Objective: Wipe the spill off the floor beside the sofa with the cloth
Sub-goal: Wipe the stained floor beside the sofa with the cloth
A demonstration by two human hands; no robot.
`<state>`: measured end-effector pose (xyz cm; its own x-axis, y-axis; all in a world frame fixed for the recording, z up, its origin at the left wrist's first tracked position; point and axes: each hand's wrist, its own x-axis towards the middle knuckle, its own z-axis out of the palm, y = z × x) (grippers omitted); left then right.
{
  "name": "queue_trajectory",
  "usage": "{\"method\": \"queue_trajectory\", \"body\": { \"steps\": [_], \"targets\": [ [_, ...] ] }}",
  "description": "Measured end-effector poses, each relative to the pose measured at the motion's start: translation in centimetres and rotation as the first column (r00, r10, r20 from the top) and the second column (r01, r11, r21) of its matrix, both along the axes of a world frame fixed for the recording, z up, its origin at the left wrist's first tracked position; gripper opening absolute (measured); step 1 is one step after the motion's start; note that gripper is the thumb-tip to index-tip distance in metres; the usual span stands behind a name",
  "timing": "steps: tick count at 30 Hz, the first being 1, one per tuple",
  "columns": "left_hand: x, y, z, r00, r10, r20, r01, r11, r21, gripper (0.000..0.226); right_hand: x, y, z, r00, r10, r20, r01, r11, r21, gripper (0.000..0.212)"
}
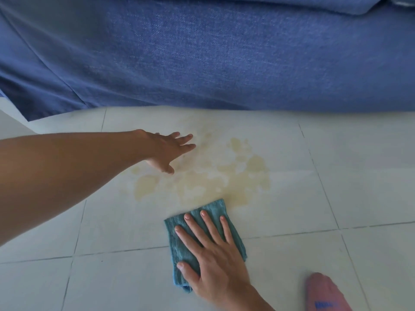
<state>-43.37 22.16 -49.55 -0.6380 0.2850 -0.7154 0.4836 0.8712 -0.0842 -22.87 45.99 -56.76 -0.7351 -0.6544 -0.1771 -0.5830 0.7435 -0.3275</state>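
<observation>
Spill (206,173): a pale yellowish wet patch spread in blotches over the light floor tiles (336,198), just in front of the lower edge of the blue fabric sofa (213,55). On the side of the spill away from the sofa lies a folded teal cloth (179,243), flat on the floor, its far corner touching the near rim of the wet patch. The right hand (213,261) is pressed palm-down on the cloth, fingers spread and extended, not gripping it. The left hand (166,149) reaches out at the spill's left side, between the patch and the sofa; its fingers are open and stretched, holding nothing, with the fingertips at the edge of the stain. Whether this palm touches the floor cannot be told. The two hands are well apart, with part of the spill between them. Beside the cloth, on the side away from the left hand, a foot in a pink sock (323,292) rests on the tiles
</observation>
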Motion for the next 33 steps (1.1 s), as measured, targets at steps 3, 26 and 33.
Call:
{"method": "queue_trajectory", "body": {
  "steps": [3, 26, 33],
  "targets": [
    [-0.5, 0.9, -0.4, 1.000, -0.013, 0.009, 0.013, 1.000, -0.001, 0.105, -0.6, 2.8, 0.0, 0.998, -0.059, -0.012, 0.060, 0.998, 0.032, 0.076],
    [0.3, -1.2, -0.4, 0.992, 0.120, 0.049, -0.122, 0.991, 0.054, 0.123, -5.1, 10.8, -1.0, 0.873, -0.471, -0.129, 0.486, 0.861, 0.148, 0.074],
    [2.2, -0.5, -0.9, 0.997, 0.062, 0.049, -0.064, 0.997, 0.048, 0.124, -10.3, 6.1, -0.9, 0.771, -0.628, -0.108, 0.637, 0.754, 0.162, 0.077]
  ]
}}
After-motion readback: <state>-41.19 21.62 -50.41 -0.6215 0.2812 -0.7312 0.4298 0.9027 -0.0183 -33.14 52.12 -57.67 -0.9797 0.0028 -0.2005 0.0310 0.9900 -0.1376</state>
